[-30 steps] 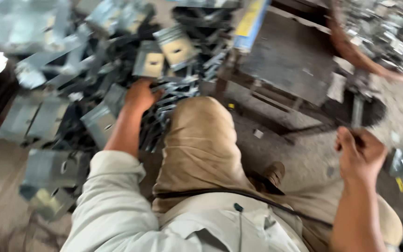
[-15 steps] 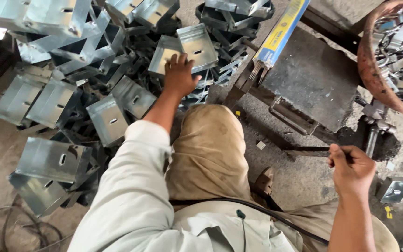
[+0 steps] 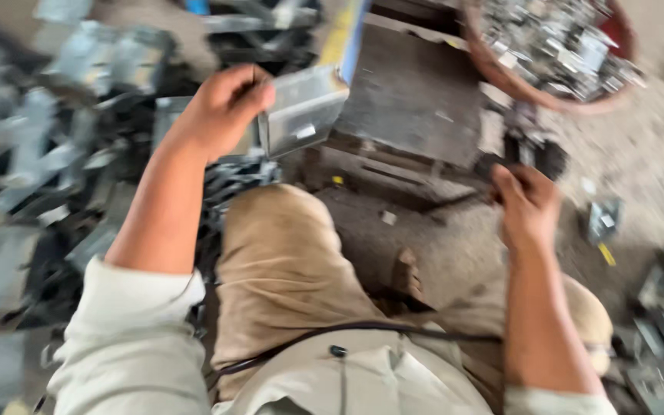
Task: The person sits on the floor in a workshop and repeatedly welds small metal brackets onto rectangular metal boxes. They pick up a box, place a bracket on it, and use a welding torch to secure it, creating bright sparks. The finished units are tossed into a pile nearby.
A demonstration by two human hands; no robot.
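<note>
A: What's held by the left hand [image 3: 224,104]?

B: A bent sheet-metal bracket [image 3: 301,107], grey, box-like. It's pinched at its left edge, fingers [image 3: 259,92] curled shut on it. It's lifted above the pile of similar brackets [image 3: 24,177] on the floor, just left of the dark steel work block [image 3: 416,100].

A: And the right hand [image 3: 528,204]?

B: Closed round something dark near the block's right end; prob. a handle or lever, but it's too blurred to be told.

A: Risks?

B: Grip is at one edge only, so the bracket could be twisted out & dropped on the knee [image 3: 286,246] below. Cut edges may be sharp, and bare skin is exposed. The frame is blurred, so the fit on the block can't be judged. A round basket of small metal parts [image 3: 555,46] sits beyond, well apart.
</note>
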